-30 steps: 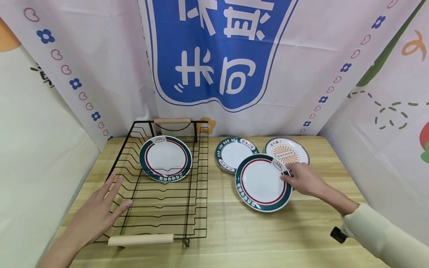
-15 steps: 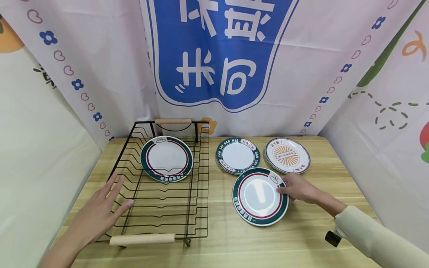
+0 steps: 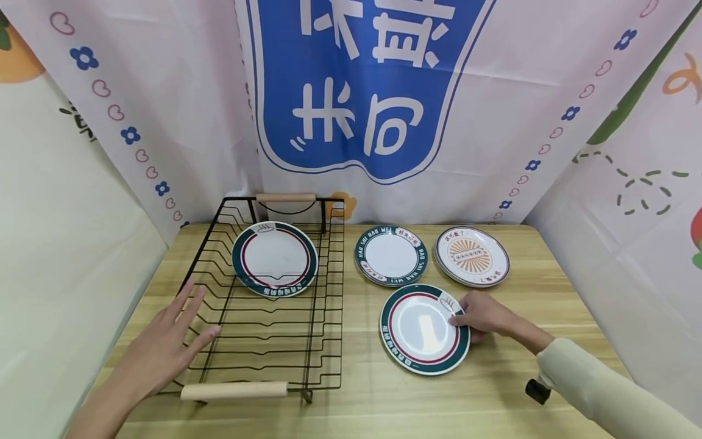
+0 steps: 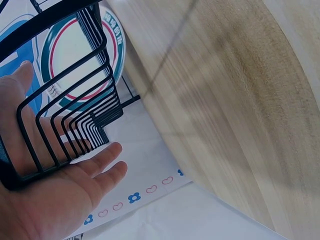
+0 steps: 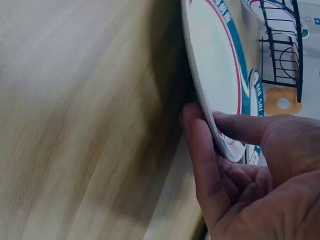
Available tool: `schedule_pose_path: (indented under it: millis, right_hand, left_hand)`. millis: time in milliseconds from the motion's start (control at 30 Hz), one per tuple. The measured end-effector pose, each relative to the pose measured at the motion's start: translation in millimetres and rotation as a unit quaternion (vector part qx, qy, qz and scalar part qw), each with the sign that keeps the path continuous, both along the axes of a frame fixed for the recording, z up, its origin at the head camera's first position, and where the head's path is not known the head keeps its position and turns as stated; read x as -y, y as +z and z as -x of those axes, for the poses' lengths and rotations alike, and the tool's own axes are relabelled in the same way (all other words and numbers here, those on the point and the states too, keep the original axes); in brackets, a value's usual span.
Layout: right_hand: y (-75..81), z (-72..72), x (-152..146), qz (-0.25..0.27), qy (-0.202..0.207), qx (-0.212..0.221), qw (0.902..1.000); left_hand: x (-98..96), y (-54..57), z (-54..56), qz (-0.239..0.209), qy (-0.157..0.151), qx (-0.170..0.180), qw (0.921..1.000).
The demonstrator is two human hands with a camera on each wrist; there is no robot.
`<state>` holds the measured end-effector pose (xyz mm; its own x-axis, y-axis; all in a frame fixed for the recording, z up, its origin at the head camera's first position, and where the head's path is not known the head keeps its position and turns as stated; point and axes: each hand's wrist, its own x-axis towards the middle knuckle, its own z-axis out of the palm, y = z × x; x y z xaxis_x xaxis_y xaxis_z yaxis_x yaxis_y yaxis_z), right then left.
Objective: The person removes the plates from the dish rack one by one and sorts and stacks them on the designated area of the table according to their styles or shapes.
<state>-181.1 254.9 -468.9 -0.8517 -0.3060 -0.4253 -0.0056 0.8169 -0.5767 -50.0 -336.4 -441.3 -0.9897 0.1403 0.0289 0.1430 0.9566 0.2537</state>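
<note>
My right hand (image 3: pixel 482 314) pinches a white plate (image 3: pixel 422 332) with a green rim and red ring at its right edge. Its thumb lies on the top face and the fingers are underneath. In the right wrist view the plate (image 5: pixel 215 60) is close over the wooden table, its shadow beside it. My left hand (image 3: pixel 159 350), fingers spread, is at the left side of a black wire dish rack (image 3: pixel 258 369). The left wrist view shows the left hand (image 4: pixel 55 200) right at the rack's wires. A matching plate (image 3: pixel 274 259) leans in the rack's far part.
Behind the held plate is a small stack of green-rimmed plates (image 3: pixel 390 256). To its right stands a stack of white plates (image 3: pixel 471 256) with an orange sunburst. The rack has wooden handles (image 3: pixel 234 390) at both ends. Printed cloth (image 3: pixel 493 152) hangs round the table.
My right hand has brought the plate lower and nearer to me, off the front of the two stacks, which show fully now. The left hand has stayed by the rack.
</note>
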Motion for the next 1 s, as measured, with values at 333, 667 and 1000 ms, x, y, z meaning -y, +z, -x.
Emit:
schedule_pose_path:
  millis: [333,667,1000]
  right_hand:
    - [-3.9,0.4,-1,-0.045,0.003,-0.020,0.9988]
    - [13.0,6.2,5,-0.150,0.039,-0.085,0.9842]
    - [70.8,17.7,43,-0.174,0.099,-0.211,0.9569]
  left_hand:
    - [-1.3,3.5,1.2,0.005,0.000,0.005,1.0000]
    - [-2.2,2.4,0.4,0.009,-0.001,0.002,1.0000]
    - [-1.2,-0.3,-1.0,0.009,0.003,-0.006,0.9999]
